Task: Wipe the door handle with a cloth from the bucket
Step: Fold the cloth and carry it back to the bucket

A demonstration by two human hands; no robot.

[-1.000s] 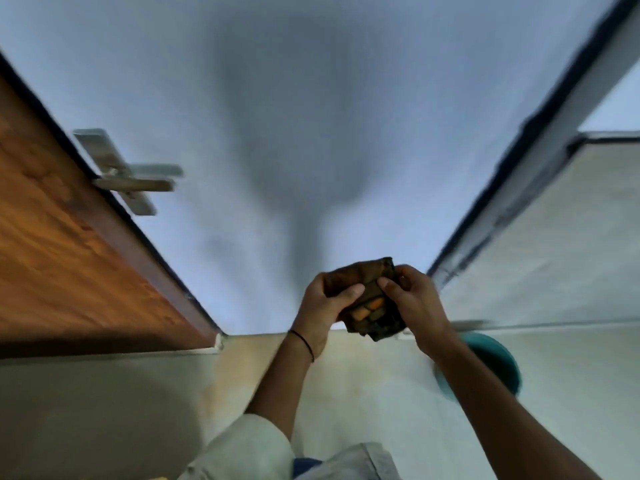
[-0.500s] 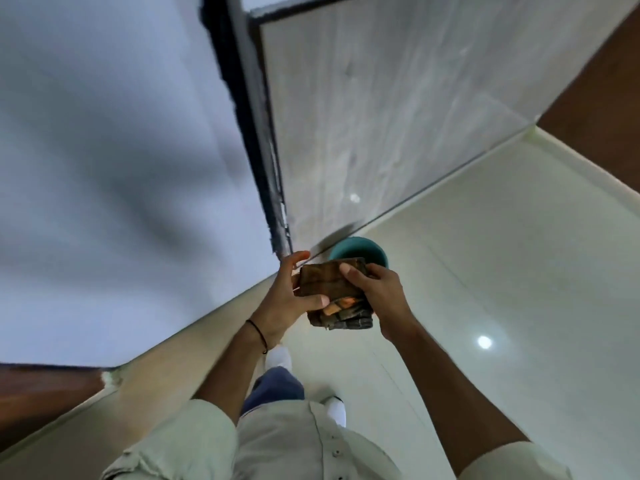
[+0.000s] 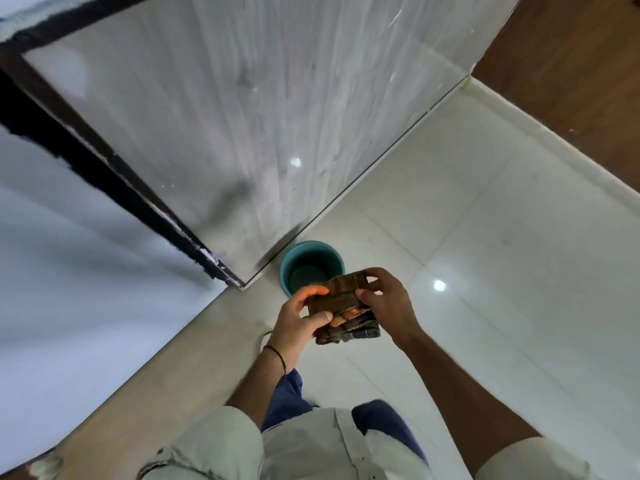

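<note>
A single head-worn wide-angle camera looks steeply down along the person's forearms. The hands [image 3: 343,313] sit close to the lens, just below frame centre. Beyond them lie the tiled floor [image 3: 485,271] and a teal bucket [image 3: 311,268] beside a grey wall panel [image 3: 242,116].

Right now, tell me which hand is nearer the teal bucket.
Left, narrowly. The left hand grips the folded cloth with its fingertips just below the teal bucket's near rim. The right hand grips the cloth's other side, right of the bucket.
</note>
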